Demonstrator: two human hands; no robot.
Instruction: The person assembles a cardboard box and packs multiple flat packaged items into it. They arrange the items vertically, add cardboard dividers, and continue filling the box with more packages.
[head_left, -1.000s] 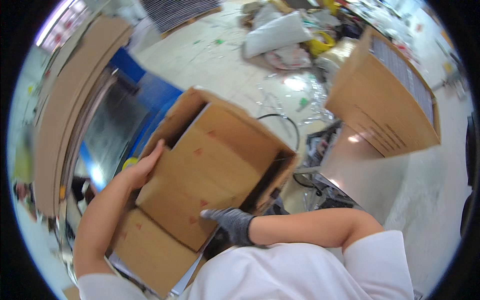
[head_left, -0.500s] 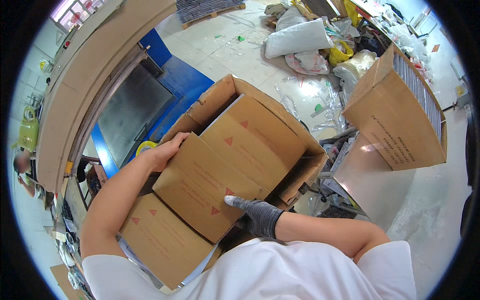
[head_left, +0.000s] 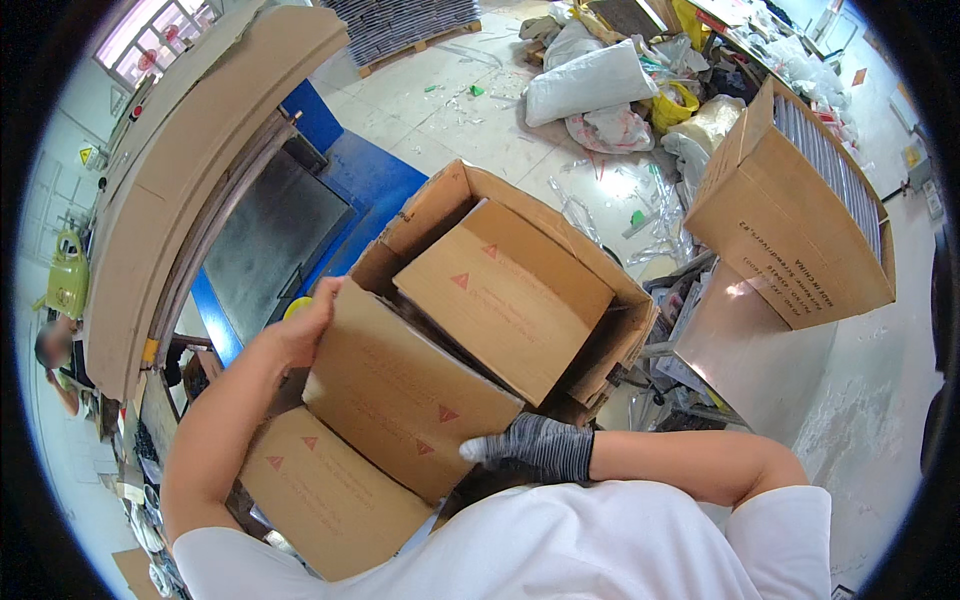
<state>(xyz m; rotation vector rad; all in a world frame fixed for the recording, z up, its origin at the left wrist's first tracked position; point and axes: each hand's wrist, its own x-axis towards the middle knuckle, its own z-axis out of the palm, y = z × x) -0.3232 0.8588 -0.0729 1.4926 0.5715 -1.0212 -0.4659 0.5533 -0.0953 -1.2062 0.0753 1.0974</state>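
Between my hands is a brown cardboard piece [head_left: 395, 385] with small red triangles, tilted with its far edge raised. My bare left hand [head_left: 310, 325] grips its far left corner, fingers partly hidden behind the edge. At its near right edge, my right hand [head_left: 530, 448] in a dark grey striped glove keeps its pale thumb on top; the other fingers are out of sight beneath. Another cardboard piece [head_left: 510, 300] with similar marks lies inside the open carton [head_left: 550, 210]. A third cardboard piece [head_left: 330, 495] lies nearer my body, with white sheets showing under its edge.
A blue machine [head_left: 370, 190] with a dark plate stands left of the carton. On the metal table [head_left: 750, 370] at right sits a filled cardboard box [head_left: 785, 230]. Bags and plastic scraps [head_left: 590, 85] pile up beyond. Another person [head_left: 58, 350] is at the far left.
The held cardboard piece has tilted up at its far edge and come apart from the one in the carton, opening a gap. My left hand rose with it; my right hand shifted slightly right.
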